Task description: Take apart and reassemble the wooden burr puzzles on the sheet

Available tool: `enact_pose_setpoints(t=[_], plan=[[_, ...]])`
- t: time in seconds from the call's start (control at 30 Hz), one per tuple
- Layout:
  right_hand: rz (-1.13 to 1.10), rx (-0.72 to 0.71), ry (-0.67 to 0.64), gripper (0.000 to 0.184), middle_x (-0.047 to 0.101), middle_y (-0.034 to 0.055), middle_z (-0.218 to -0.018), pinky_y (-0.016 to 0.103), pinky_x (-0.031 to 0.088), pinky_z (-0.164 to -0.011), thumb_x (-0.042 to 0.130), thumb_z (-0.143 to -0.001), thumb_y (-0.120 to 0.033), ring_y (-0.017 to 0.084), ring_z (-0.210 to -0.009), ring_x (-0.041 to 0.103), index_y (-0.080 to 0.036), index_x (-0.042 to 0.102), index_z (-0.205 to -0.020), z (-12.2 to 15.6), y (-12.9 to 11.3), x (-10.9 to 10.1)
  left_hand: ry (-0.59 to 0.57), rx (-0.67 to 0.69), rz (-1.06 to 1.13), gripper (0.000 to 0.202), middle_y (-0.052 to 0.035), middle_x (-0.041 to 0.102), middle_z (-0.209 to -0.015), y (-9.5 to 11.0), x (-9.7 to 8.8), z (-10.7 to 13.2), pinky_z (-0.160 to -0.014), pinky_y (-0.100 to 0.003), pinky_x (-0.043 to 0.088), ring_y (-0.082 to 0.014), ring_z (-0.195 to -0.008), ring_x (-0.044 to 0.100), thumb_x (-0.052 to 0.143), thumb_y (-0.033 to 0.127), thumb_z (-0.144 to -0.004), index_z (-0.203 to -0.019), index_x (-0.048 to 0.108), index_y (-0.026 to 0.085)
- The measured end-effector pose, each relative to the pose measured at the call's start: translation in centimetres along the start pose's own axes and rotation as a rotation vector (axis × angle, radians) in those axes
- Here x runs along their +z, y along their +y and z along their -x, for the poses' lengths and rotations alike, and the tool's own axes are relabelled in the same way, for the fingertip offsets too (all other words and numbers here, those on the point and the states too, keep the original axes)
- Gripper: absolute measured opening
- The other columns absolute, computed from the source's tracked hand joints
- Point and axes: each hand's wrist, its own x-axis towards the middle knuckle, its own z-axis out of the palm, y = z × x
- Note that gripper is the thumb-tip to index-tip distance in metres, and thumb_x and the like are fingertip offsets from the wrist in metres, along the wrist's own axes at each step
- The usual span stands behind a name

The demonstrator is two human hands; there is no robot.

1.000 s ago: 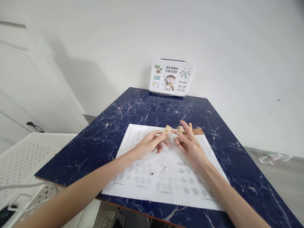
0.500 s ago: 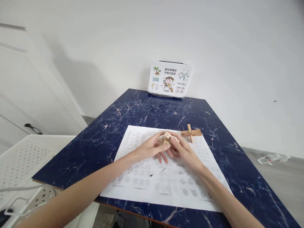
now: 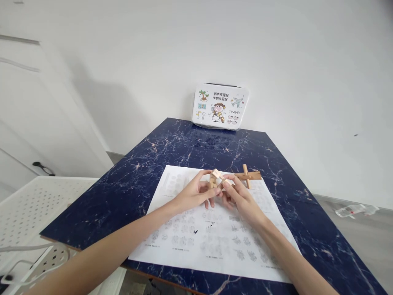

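Over a white printed instruction sheet (image 3: 211, 241), my left hand (image 3: 196, 193) and my right hand (image 3: 238, 196) meet fingertip to fingertip. Between them they pinch small light wooden puzzle pieces (image 3: 215, 177), joined together just above the paper. Both hands have their fingers closed on the pieces. Behind my right hand, a wooden cross of two joined sticks (image 3: 247, 175) lies on the sheet's far right corner, untouched.
The sheet lies on a dark blue marbled table (image 3: 129, 192). A white illustrated box (image 3: 219, 106) leans against the wall at the table's far edge. A white perforated rack (image 3: 33, 205) stands to the left. A clear plastic bottle (image 3: 353, 211) lies on the floor at right.
My hands, apart and each holding a wooden piece a second ago, have come together and pressed the pieces into one. The wooden cross now lies uncovered behind my right hand.
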Motion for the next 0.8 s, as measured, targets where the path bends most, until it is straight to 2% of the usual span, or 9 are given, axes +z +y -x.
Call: enact_pose_setpoints(t=[0.07,0.2,0.4,0.5,0.67,0.8], plan=[[0.057,-0.021,0.003,0.036,0.061,-0.0014,-0.079,0.028,0.030,-0.050,0.060,-0.100,-0.058,0.008,-0.048,0.041,-0.022,0.059,-0.102,-0.08,0.13,-0.23,0.032,0.024,-0.033,0.070,-0.0057,0.071,-0.099,0.10,0.09,0.06,-0.054,-0.023,0.052,-0.0137,-0.069,0.067,0.075,0.047,-0.091,-0.145,0.036,0.024],[0.125,-0.001,-0.033,0.040,0.052,-0.0025,-0.072,0.029,0.029,-0.053,0.053,-0.104,-0.059,0.010,-0.054,0.038,-0.021,0.055,-0.090,-0.04,0.46,-0.50,0.069,0.037,-0.106,0.071,-0.0060,0.069,-0.102,0.31,0.16,0.24,-0.054,-0.024,0.052,-0.0147,-0.072,0.067,0.076,0.044,-0.091,-0.146,0.036,0.025],[0.110,0.073,-0.086,0.048,0.032,-0.0067,-0.062,0.029,0.026,-0.051,0.054,-0.100,-0.066,0.011,-0.053,0.026,-0.022,0.051,-0.081,0.09,0.35,-0.35,0.034,0.023,-0.155,0.075,-0.0021,0.067,-0.094,0.12,0.13,0.49,-0.055,-0.025,0.052,-0.0140,-0.068,0.066,0.076,0.043,-0.091,-0.150,0.034,0.028],[0.093,0.116,-0.075,0.054,0.023,-0.0085,-0.059,0.029,0.020,-0.049,0.058,-0.094,-0.072,0.010,-0.052,0.017,-0.023,0.048,-0.074,0.03,0.15,-0.30,0.001,0.026,-0.192,0.074,-0.0032,0.068,-0.098,0.28,0.26,0.67,-0.057,-0.025,0.053,-0.0135,-0.068,0.066,0.075,0.041,-0.091,-0.152,0.034,0.029],[0.128,0.147,-0.032,0.065,0.020,-0.0077,-0.056,0.030,0.016,-0.049,0.053,-0.093,-0.078,0.010,-0.051,0.016,-0.024,0.034,-0.062,-0.10,0.18,-0.43,-0.062,0.057,-0.239,0.069,-0.0060,0.070,-0.104,0.62,0.40,0.86,-0.060,-0.027,0.053,-0.0145,-0.071,0.068,0.073,0.036,-0.093,-0.151,0.035,0.031],[0.164,0.151,0.015,0.067,0.019,-0.0077,-0.054,0.030,0.015,-0.050,0.050,-0.093,-0.080,0.010,-0.050,0.016,-0.023,0.036,-0.061,-0.27,0.34,-0.37,-0.082,0.080,-0.253,0.067,-0.0095,0.071,-0.111,0.59,0.30,0.82,-0.063,-0.028,0.052,-0.0156,-0.075,0.068,0.074,0.033,-0.093,-0.149,0.037,0.029]])
